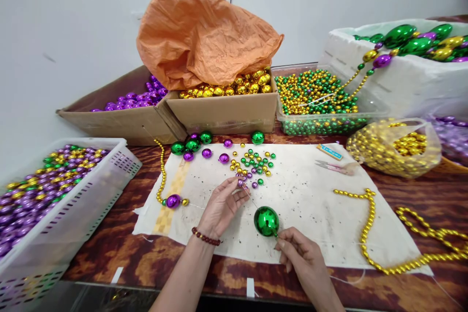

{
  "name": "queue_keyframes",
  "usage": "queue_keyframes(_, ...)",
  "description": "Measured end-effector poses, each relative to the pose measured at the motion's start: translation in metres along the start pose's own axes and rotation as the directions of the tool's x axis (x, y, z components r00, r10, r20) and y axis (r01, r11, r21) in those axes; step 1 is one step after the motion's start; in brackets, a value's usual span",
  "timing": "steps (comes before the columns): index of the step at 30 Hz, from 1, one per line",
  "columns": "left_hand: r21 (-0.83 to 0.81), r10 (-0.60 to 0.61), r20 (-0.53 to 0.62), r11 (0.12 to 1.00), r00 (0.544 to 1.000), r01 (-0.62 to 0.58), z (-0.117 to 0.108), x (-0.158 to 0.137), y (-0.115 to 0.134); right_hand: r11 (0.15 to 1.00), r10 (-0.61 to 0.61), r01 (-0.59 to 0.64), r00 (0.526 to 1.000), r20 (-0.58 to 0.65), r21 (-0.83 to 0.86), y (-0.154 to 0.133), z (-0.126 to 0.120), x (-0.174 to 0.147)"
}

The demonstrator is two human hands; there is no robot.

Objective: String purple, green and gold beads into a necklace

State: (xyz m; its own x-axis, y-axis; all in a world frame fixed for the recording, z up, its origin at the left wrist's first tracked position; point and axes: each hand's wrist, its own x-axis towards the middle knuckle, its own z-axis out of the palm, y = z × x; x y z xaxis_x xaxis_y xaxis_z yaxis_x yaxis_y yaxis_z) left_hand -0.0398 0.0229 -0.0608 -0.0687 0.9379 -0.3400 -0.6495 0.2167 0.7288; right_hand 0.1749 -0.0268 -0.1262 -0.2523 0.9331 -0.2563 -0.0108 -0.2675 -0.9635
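A large shiny green ball (266,221) is threaded on a thin string between my two hands, over the white cloth (307,204). My left hand (224,207), with a beaded bracelet on the wrist, is closed, its fingertips pinching a small purple bead (240,183) at the string's upper end. At the ball's lower right end, my right hand (302,256) pinches the string beside a tiny green bead (276,235). Small loose green, gold and purple beads (258,163) lie just beyond my left fingertips. Off to the left rests a purple ball (173,201) on a strand of gold beads (162,170).
Scissors (331,165) and a blue-yellow packet (329,152) lie on the cloth, near a gold bead chain (369,234). Cardboard boxes (223,113), a clear bin (321,119) and a bag of gold beads (387,148) stand behind. At left is a white basket (106,195).
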Motion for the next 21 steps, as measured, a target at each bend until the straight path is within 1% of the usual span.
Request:
queue_keyframes(5,0.038,0.001,0.004,0.999,1.0,-0.001,0.002,-0.002,0.0,1.0,0.022,-0.02,0.998,0.064,-0.024,-0.006,-0.003,-0.001)
queue_keyframes(8,0.09,0.024,0.003,0.996,1.0,-0.025,0.009,-0.005,-0.003,1.0,0.024,-0.024,0.996,0.082,0.001,-0.008,-0.002,-0.001)
queue_keyframes(11,0.161,0.059,0.017,0.985,0.998,-0.061,0.022,-0.012,-0.012,0.998,0.013,-0.016,0.999,0.046,0.062,-0.008,0.002,-0.002)
queue_keyframes(15,0.271,0.075,0.06,0.958,0.995,-0.089,0.04,-0.021,-0.026,0.992,0.012,-0.012,1.0,-0.004,0.129,-0.011,0.005,-0.003)
queue_keyframes(18,0.263,0.095,0.069,0.959,0.993,-0.11,0.05,-0.023,-0.033,0.987,0.012,-0.008,1.0,-0.024,0.163,-0.014,0.007,-0.003)
queue_keyframes(21,0.24,0.121,0.071,0.961,0.99,-0.134,0.055,-0.022,-0.034,0.979,0.039,-0.033,0.999,-0.027,0.199,-0.014,0.008,-0.002)
